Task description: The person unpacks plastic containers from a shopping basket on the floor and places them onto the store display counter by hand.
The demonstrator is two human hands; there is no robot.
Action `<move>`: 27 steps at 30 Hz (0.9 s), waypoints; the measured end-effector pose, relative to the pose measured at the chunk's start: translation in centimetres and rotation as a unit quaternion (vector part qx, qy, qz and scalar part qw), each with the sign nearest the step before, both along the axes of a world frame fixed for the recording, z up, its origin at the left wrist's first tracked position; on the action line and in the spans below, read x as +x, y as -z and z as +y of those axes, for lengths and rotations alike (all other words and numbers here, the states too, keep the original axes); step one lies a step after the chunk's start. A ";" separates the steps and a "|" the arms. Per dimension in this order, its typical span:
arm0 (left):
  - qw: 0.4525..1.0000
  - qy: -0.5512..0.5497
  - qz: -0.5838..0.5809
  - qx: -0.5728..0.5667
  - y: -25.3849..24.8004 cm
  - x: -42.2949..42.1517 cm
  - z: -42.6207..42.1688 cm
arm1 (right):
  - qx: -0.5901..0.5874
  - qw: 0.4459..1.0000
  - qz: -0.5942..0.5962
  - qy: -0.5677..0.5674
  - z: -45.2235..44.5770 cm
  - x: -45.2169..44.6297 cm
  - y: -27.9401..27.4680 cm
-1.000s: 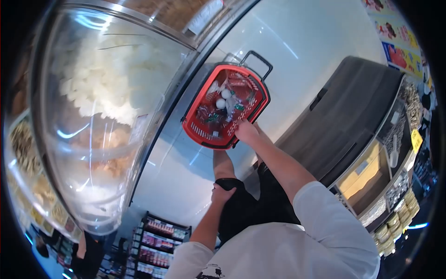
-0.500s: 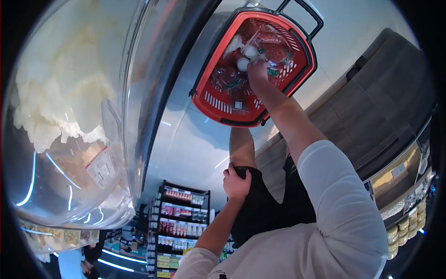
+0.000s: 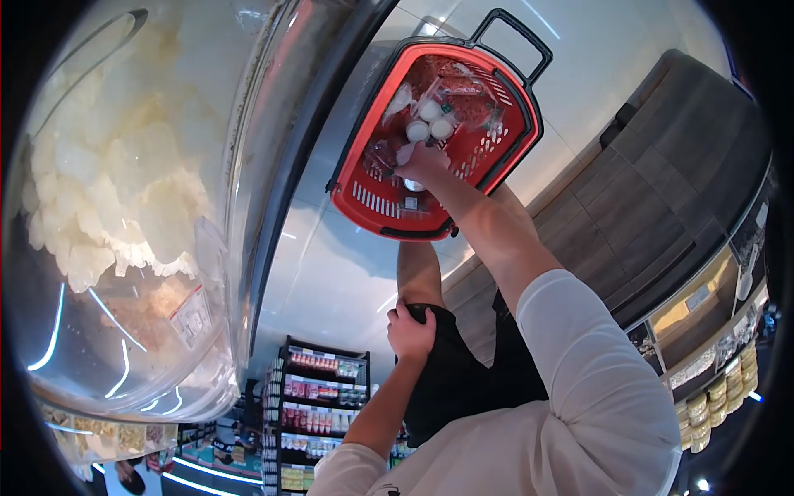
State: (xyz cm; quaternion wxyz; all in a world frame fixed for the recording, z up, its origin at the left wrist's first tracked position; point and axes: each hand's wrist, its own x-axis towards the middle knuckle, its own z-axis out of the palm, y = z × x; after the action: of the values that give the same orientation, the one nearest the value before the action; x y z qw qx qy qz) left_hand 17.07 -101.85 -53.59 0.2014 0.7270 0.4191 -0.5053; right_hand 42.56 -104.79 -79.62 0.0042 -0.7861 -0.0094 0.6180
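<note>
A red shopping basket (image 3: 343,202) with a black rim and handle stands on the floor in front of me. Inside it, my right hand (image 3: 423,163) has its fingers curled down among the goods; what they grip is hidden. Just beyond that hand are round white-lidded containers (image 3: 418,131). Another white round item (image 3: 413,183) shows partly beneath the hand. Clear packs with dark red contents (image 3: 380,155) lie to its left, and red packs (image 3: 471,107) fill the far end. My left hand (image 3: 411,332) rests on my bent knee, thumb and fingers apart, at the hem of my black shorts.
On the left, a clear curved case (image 3: 223,355) holds pale, flaky pieces (image 3: 124,207) and a labelled pack (image 3: 190,318). A shelf rack (image 3: 322,388) of packaged goods stands at lower left. A dark tiled counter base (image 3: 620,190) runs along the right. A person (image 3: 130,477) is partly visible at lower left.
My right hand has moved toward the near left within the basket, uncovering another white lid. My left hand stays on my knee. The whole view has shifted slightly.
</note>
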 end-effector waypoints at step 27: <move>0.461 -0.822 -0.019 -0.335 9.0 1.7 4.9 | 0.312 0.948 -0.058 0.012 -5.2 -2.7 -12.7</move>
State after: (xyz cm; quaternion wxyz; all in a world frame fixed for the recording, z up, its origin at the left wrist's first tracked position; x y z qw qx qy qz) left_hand 18.74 -96.95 -62.60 0.7590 -0.0674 0.6178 -0.1941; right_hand 39.87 -109.94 -66.92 0.2561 -0.7798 -0.1928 0.5377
